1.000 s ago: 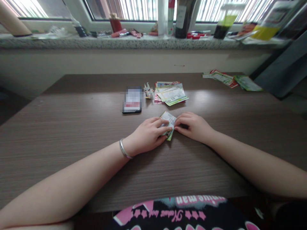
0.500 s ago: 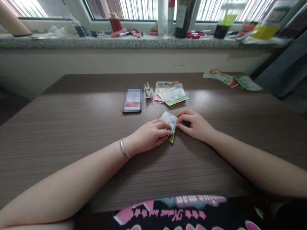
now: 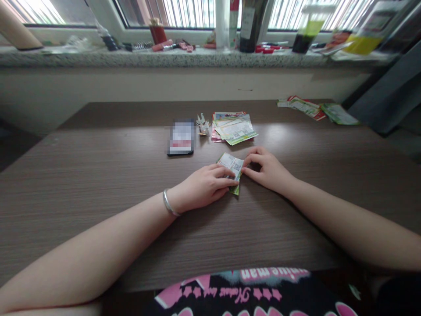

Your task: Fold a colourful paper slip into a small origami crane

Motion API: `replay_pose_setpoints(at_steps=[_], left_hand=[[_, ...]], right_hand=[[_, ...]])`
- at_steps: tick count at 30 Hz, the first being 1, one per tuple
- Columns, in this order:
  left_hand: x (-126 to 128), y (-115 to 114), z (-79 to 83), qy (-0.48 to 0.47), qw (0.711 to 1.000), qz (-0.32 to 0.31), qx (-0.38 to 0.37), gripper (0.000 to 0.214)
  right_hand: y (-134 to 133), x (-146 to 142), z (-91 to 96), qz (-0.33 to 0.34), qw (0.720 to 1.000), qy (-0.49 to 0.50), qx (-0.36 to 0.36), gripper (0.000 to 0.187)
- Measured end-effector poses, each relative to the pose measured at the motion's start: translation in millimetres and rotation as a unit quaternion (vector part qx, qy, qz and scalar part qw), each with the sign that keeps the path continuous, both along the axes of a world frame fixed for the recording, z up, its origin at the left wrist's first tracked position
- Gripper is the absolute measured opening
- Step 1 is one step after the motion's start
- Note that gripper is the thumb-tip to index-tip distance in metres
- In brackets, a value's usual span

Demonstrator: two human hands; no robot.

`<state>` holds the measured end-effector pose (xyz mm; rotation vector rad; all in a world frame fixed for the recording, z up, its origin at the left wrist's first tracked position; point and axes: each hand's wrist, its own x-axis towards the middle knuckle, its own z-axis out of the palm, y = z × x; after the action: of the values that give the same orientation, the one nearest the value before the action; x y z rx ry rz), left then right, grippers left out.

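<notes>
Your left hand [image 3: 208, 186] hides part of the printed paper [image 3: 234, 163], and its words are too small to read. You can't tell if your right hand [image 3: 265, 169] pinches the edge or just touches it. The phone [image 3: 181, 136] is blurry squares. In the paper pile [image 3: 237, 128], top sheets cover lower ones. The view cuts off your shirt [image 3: 226, 281] and the dark bottle [image 3: 248, 28].
</notes>
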<state>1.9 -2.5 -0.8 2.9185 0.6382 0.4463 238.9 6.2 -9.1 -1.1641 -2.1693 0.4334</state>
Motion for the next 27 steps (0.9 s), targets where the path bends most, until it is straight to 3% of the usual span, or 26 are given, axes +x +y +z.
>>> replay_pose_setpoints(at_steps=[9, 15, 23, 27], left_hand=[[-1, -4, 1.1, 0.03, 0.999, -0.006, 0.011, 0.032], [-3, -5, -2.1, 0.05, 0.999, -0.001, 0.006, 0.035], [-1, -8, 1.2, 0.075, 0.997, -0.002, 0.018, 0.036], [0, -8, 1.0, 0.077, 0.997, -0.001, 0.026, 0.034]], right_hand=[[10, 11, -0.2, 0.087, 0.995, -0.046, -0.026, 0.01], [19, 19, -6.0, 0.14, 0.99, -0.023, -0.005, 0.009], [18, 18, -7.4, 0.138, 0.99, -0.025, 0.003, 0.007], [16, 11, -7.7, 0.103, 0.994, -0.023, 0.009, 0.008]])
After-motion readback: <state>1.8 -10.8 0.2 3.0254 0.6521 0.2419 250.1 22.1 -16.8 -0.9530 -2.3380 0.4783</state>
